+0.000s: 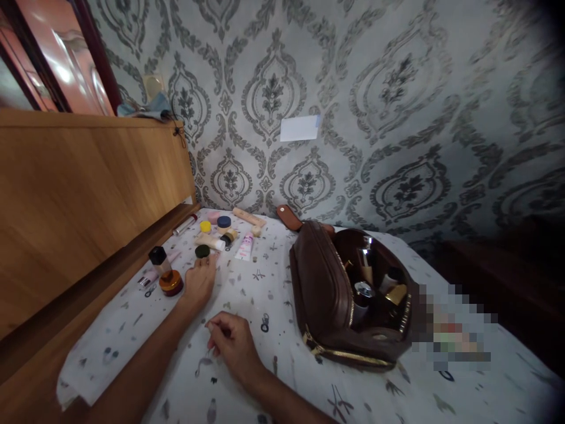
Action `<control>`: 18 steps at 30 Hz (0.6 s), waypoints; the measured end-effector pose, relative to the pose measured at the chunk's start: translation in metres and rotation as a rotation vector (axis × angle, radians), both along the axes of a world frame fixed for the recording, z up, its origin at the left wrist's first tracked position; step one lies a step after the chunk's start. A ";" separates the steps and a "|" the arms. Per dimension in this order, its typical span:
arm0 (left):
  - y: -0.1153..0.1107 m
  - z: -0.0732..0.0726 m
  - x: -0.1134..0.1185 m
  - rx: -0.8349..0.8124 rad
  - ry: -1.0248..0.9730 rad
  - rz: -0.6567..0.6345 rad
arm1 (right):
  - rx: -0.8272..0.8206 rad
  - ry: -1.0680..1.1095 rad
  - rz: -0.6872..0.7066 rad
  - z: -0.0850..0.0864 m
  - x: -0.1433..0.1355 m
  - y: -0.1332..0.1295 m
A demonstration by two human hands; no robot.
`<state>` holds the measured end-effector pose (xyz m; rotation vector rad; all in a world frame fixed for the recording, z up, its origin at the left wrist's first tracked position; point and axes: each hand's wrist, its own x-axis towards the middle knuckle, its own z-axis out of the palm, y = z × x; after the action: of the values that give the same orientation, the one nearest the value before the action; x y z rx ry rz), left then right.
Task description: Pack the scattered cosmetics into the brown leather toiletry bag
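We reach our left hand [199,284] to a small jar [202,251] on the printed cloth [260,377], fingers slightly bent at its near edge, their hold uncertain to us; our right hand [236,346] is loosely curled, part open, nothing seen in it; a light grip round the sides, we judge, would best spare the tube [210,242] just beyond; the jar looks low, round and dark green on top, well apart from the brown bag [320,277].
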<state>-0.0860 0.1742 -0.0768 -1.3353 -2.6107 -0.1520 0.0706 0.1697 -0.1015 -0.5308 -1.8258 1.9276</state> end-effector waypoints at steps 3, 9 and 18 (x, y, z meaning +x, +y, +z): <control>-0.002 0.000 -0.006 0.085 -0.099 0.014 | -0.009 0.003 -0.006 0.001 0.000 0.000; -0.006 0.005 -0.020 0.350 -0.431 -0.097 | -0.107 0.020 -0.036 0.001 -0.002 0.002; -0.006 0.014 -0.020 0.611 -1.088 -0.452 | -0.427 0.143 -0.257 0.013 -0.001 0.029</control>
<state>-0.1063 0.1680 -0.0628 -1.8316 -2.4036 -2.0359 0.0695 0.1984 -0.0887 -0.7021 -1.1935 2.1135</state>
